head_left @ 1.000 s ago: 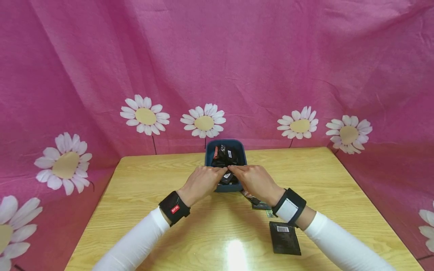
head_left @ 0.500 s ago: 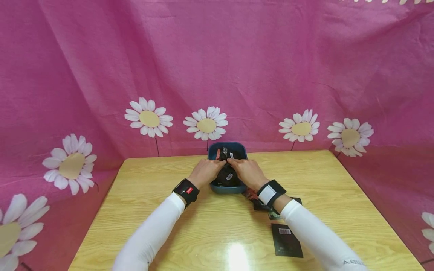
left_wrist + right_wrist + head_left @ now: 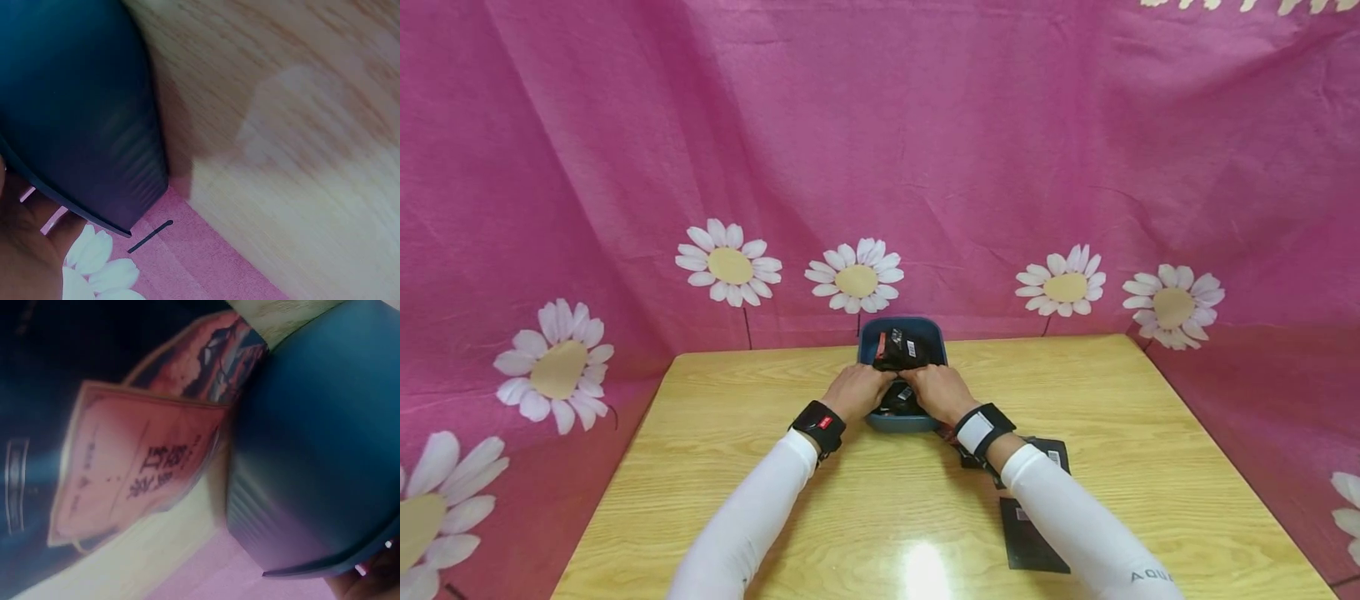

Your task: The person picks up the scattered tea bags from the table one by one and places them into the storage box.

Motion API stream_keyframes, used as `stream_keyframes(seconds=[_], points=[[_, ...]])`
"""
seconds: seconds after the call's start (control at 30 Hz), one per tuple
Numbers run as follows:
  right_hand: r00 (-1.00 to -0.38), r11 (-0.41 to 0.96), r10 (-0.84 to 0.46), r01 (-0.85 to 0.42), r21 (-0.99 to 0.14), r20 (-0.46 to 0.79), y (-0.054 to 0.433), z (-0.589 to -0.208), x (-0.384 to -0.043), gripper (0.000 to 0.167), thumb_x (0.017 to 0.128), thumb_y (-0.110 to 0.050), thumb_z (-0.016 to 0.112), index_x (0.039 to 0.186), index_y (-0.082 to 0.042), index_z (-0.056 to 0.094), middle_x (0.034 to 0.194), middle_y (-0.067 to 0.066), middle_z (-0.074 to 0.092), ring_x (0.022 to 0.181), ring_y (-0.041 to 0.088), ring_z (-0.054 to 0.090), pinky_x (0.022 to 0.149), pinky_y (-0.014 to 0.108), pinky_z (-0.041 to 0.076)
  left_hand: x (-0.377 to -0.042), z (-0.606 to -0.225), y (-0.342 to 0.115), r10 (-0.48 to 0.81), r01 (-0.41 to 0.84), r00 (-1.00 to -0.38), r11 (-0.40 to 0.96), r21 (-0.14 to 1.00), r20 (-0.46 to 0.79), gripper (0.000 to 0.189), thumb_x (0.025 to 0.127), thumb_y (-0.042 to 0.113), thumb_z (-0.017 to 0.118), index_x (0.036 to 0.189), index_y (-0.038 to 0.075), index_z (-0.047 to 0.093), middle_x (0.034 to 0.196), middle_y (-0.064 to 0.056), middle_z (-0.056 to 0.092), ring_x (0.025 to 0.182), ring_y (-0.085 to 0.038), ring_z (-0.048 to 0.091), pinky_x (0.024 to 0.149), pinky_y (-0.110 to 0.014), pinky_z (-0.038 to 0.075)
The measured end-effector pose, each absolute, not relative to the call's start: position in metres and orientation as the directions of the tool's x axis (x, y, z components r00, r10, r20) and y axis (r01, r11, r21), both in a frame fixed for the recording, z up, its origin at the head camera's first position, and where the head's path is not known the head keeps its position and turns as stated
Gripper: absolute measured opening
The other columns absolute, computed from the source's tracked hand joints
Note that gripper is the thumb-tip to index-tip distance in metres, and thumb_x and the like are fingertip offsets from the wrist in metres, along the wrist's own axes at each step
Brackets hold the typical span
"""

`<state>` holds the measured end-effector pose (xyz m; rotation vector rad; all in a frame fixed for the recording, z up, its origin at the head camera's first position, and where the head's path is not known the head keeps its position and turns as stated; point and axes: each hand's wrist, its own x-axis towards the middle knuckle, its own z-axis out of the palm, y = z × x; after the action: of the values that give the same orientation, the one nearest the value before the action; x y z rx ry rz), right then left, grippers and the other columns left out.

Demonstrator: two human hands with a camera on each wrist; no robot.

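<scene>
My two hands are lowered over a dark blue plastic bin (image 3: 901, 423) at the far middle of the table. The left hand (image 3: 859, 392) reaches over its left rim and the right hand (image 3: 942, 392) over its right rim, thumbs close together. Their fingers dip among glossy black packets (image 3: 897, 353), which have white barcode labels; the fingertips are hidden in there. The left wrist view has the bin's outer wall (image 3: 81, 100), with fingers (image 3: 65, 232) fairly straight beyond the rim. In the right wrist view, a pink-labelled packet with Chinese characters (image 3: 134, 469) lies beside the bin.
Flat black packets (image 3: 1051, 455) lie under and beside the right forearm. Nearer the front is another black packet (image 3: 1028, 546), partly covered by the sleeve. A pink cloth with white daisies (image 3: 955, 167) hangs around the back and sides of the wooden table (image 3: 737, 392).
Both hands first moved farther over the bin, then came slightly back and lower among the packets. The packets inside have shifted. The right sleeve now covers more of the front packet.
</scene>
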<state>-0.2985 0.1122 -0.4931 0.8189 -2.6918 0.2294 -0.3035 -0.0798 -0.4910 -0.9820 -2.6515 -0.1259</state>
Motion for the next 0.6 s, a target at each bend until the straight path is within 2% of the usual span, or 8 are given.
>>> stream_keyframes(seconds=[0.17, 0.27, 0.37, 0.5, 0.6], points=[[-0.806, 0.828, -0.513, -0.556, -0.079, 0.297, 0.113, -0.492, -0.297, 0.012, 0.093, -0.012, 0.062, 0.099, -0.017, 0.071, 0.082, 0.011, 0.073, 0.073, 0.034, 0.07, 0.059, 0.051, 0.054, -0.304, -0.491, -0.077, 0.622, 0.642, -0.733, 0.766, -0.025, 0.276, 0.012, 0.096, 0.023, 0.06, 0.098, 0.019, 0.071, 0.08, -0.005, 0.073, 0.074, -0.026, 0.07, 0.071, -0.043, 0.055], [-0.82, 0.833, -0.502, -0.544, -0.1, 0.274, 0.113, -0.491, -0.295, 0.02, 0.09, -0.014, 0.065, 0.109, -0.017, 0.072, 0.089, 0.009, 0.074, 0.078, 0.033, 0.071, 0.064, 0.05, 0.055, -0.304, -0.491, -0.076, 0.622, 0.642, -0.746, 0.767, 0.006, 0.236, 0.015, 0.094, 0.025, 0.06, 0.101, 0.02, 0.072, 0.083, -0.003, 0.074, 0.08, -0.025, 0.071, 0.083, -0.043, 0.054], [-0.823, 0.833, -0.5, -0.542, -0.109, 0.268, 0.115, -0.491, -0.294, 0.031, 0.086, -0.015, 0.066, 0.117, -0.018, 0.071, 0.095, 0.006, 0.075, 0.084, 0.03, 0.071, 0.069, 0.048, 0.056, -0.303, -0.49, -0.076, 0.615, 0.634, -0.768, 0.77, 0.071, 0.179, 0.027, 0.09, 0.026, 0.06, 0.113, 0.019, 0.072, 0.094, -0.001, 0.076, 0.092, -0.022, 0.071, 0.1, -0.044, 0.048], [-0.807, 0.824, -0.517, -0.56, -0.09, 0.287, 0.118, -0.49, -0.293, 0.038, 0.085, -0.014, 0.065, 0.123, -0.017, 0.07, 0.115, 0.005, 0.073, 0.1, 0.029, 0.071, 0.088, 0.047, 0.055, -0.302, -0.488, -0.077, 0.61, 0.626, -0.78, 0.766, 0.147, 0.142, 0.042, 0.088, 0.027, 0.061, 0.129, 0.016, 0.066, 0.115, -0.001, 0.074, 0.109, -0.018, 0.068, 0.116, -0.047, 0.034], [-0.796, 0.819, -0.525, -0.569, -0.074, 0.302, 0.122, -0.485, -0.29, 0.04, 0.087, -0.016, 0.066, 0.127, -0.013, 0.068, 0.13, 0.008, 0.066, 0.113, 0.029, 0.067, 0.104, 0.047, 0.048, -0.299, -0.486, -0.078, 0.613, 0.63, -0.776, 0.762, 0.15, 0.145, 0.049, 0.089, 0.03, 0.061, 0.135, 0.016, 0.061, 0.131, -0.002, 0.066, 0.125, -0.017, 0.06, 0.119, -0.05, 0.028]])
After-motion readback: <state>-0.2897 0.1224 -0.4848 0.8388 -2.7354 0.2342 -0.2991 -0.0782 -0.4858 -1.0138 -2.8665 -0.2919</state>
